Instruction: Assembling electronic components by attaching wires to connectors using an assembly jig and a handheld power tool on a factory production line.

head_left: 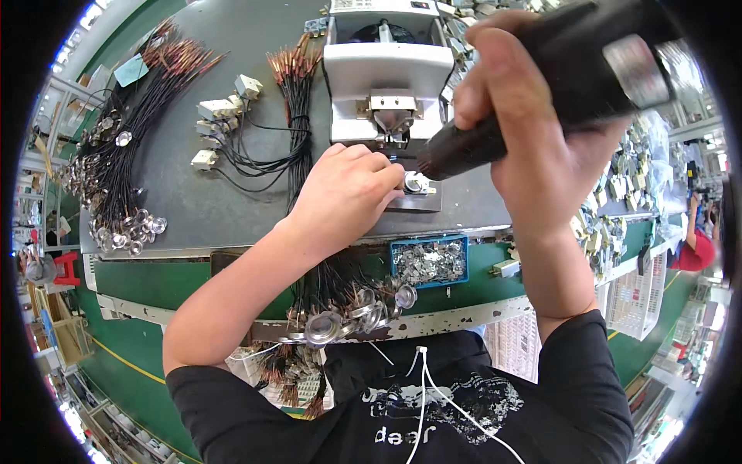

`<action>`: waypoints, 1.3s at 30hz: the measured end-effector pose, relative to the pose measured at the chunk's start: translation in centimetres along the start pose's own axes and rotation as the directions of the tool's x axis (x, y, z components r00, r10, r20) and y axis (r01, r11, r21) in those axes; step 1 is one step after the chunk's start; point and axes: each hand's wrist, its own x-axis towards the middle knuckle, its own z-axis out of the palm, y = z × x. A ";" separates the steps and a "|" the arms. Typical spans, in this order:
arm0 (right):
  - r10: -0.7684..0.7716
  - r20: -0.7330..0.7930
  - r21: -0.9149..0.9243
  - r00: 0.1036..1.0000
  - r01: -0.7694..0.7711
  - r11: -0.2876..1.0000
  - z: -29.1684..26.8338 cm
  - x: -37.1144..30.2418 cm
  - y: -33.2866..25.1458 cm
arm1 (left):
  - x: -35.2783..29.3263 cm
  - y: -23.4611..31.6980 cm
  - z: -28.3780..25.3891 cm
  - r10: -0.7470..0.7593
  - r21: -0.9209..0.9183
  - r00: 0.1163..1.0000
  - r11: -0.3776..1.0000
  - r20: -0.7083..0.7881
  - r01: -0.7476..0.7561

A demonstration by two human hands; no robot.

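My right hand [533,131] is wrapped round a black handheld power driver [572,69], its body smeared by motion. The driver's tapered nose points down and left, close to a small round metal-and-white part [416,182] at the front of the bench machine [389,69]. That part sits over a flat metal block [421,203]. With its fingers curled and pressed together, my left hand [344,189] steadies the part from the left; its fingertips are partly hidden. Whether the driver's tip touches the part, I cannot tell.
Black wire bundles [297,116] with copper ends lie left of the machine and farther left. White connector blocks [220,108] are wired beside them. A blue tray [467,259] of small metal pieces stands at the near edge, with round metal caps [323,327] hanging nearby. Loose parts [630,166] crowd the right.
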 end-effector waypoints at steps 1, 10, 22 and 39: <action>-0.035 -0.023 0.003 0.999 0.035 0.999 -0.4 -0.5 0.1 | 0.1 0.0 0.3 0.011 -0.006 1.000 1.000 0.007 -0.011; -0.353 -0.193 -0.009 0.916 0.358 0.934 2.7 1.3 3.6 | -0.4 -0.5 0.9 -0.022 -0.125 0.998 0.992 -0.052 0.016; -0.556 -0.141 0.031 0.819 0.565 0.825 3.8 2.5 3.4 | -0.6 -0.5 0.8 -0.033 -0.124 0.999 0.992 -0.013 0.031; -0.415 0.080 0.024 0.906 0.415 0.910 3.3 1.9 5.2 | 0.5 -1.8 1.8 -0.154 -0.253 0.982 0.951 0.107 0.177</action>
